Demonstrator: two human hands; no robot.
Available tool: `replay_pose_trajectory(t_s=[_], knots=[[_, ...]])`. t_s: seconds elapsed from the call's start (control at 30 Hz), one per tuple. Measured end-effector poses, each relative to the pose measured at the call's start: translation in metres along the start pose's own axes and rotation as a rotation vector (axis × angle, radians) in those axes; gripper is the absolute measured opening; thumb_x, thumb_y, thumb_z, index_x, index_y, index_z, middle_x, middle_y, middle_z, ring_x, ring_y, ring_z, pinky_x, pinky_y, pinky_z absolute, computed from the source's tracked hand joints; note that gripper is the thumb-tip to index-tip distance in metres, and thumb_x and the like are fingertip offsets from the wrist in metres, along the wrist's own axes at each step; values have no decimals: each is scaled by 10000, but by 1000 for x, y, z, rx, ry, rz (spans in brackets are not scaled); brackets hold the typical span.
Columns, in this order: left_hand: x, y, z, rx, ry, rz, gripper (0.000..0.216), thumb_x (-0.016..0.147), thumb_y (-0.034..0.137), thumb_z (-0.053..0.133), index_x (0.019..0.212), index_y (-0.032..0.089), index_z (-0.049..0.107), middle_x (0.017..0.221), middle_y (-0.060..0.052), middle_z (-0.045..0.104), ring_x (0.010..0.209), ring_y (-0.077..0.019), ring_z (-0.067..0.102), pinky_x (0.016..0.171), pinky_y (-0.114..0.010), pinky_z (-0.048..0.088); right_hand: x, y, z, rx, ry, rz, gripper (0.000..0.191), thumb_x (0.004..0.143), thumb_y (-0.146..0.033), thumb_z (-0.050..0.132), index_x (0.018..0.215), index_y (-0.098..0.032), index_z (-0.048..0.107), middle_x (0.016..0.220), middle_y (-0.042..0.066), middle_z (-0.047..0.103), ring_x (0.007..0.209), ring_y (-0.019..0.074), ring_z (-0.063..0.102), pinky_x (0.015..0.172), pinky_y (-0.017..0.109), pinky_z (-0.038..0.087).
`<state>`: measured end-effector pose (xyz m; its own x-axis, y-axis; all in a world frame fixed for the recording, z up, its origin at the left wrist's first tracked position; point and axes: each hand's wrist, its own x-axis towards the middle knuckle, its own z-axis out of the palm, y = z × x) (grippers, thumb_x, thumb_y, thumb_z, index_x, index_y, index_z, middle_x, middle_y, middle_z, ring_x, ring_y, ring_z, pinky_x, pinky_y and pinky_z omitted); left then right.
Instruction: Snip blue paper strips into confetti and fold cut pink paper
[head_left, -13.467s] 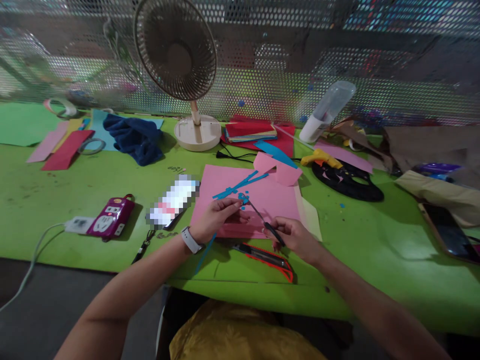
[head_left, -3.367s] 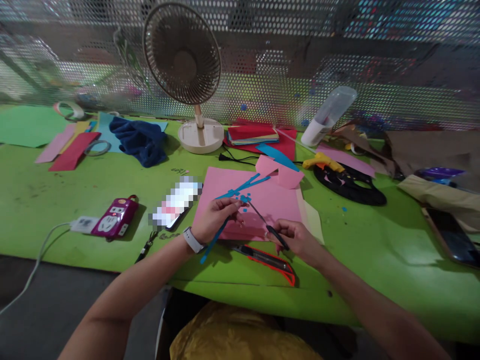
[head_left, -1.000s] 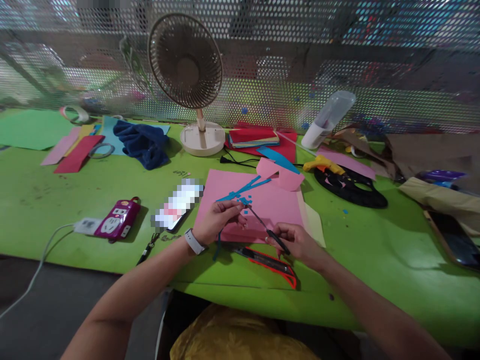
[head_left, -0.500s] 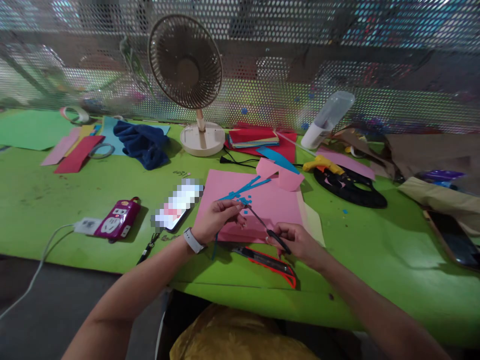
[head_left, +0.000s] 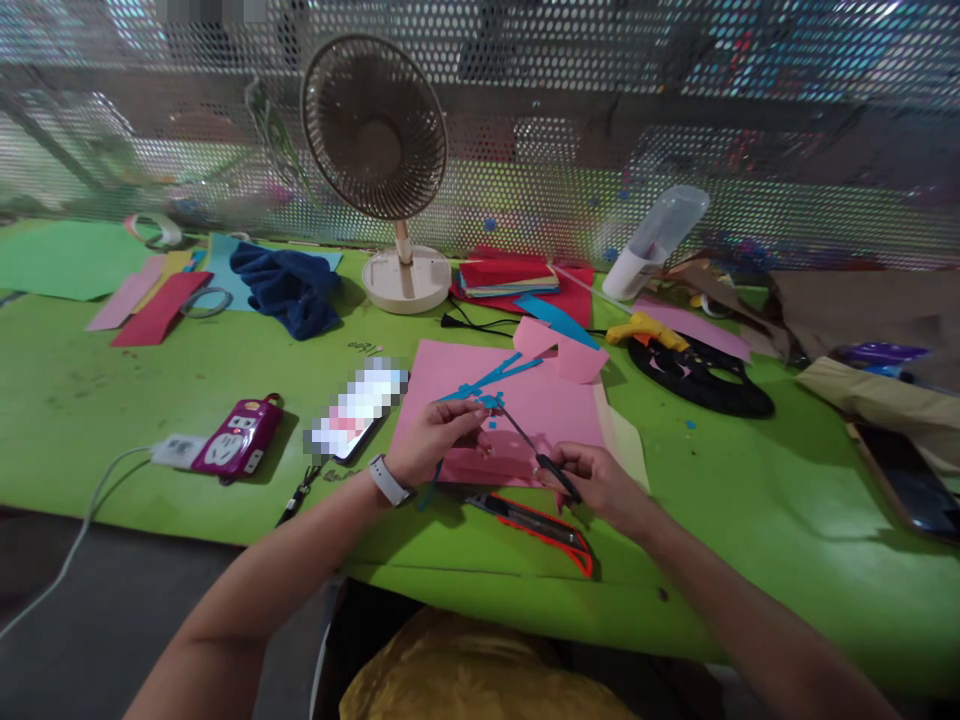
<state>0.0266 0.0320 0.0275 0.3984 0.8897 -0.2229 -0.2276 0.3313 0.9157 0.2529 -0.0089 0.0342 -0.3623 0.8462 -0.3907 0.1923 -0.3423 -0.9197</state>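
Observation:
My left hand (head_left: 435, 438), with a white watch on its wrist, pinches a thin blue paper strip (head_left: 433, 478) that hangs down toward the table edge. My right hand (head_left: 592, 478) is closed on the black handles of small scissors (head_left: 534, 446), whose blades point up-left to the strip's end by my left fingertips. Both hands hover over a pink paper sheet (head_left: 555, 400) on the green table (head_left: 150, 390). Small blue scraps and cut blue strips (head_left: 495, 374) lie on the sheet.
A red-and-black utility knife (head_left: 540, 520) lies just in front of my hands. Left are a blurred-out phone (head_left: 356, 410) and a pink power strip (head_left: 229, 445). Behind stand a fan (head_left: 379, 150), stacked paper (head_left: 510, 272), a blue cloth (head_left: 289, 285), a yellow glue gun (head_left: 645, 326) and a second phone (head_left: 904, 475).
The blue strip in my left hand has grown shorter over the frames as it is fed toward the scissors; more blue bits lie on the pink sheet. Both hands stay in place.

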Motion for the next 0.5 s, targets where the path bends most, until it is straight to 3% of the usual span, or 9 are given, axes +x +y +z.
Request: replay_pose_trajectory(t_s=[0.27, 0.5], knots=[[3, -2, -3, 35, 32, 46, 328, 782, 399, 689, 898, 93, 697, 566, -20, 631, 483, -76, 568, 523, -187, 452, 1, 3, -2, -5, 7, -5, 415, 663, -544, 738, 704, -179, 544, 504, -50, 549, 463, 107, 564, 476, 229, 435], [3, -1, -3, 62, 43, 43, 371, 769, 422, 693, 934, 90, 696, 544, -6, 614, 454, -69, 544, 491, -182, 424, 2, 6, -2, -1, 17, -9, 414, 667, -539, 737, 713, -172, 550, 502, -46, 559, 454, 103, 557, 456, 220, 411]])
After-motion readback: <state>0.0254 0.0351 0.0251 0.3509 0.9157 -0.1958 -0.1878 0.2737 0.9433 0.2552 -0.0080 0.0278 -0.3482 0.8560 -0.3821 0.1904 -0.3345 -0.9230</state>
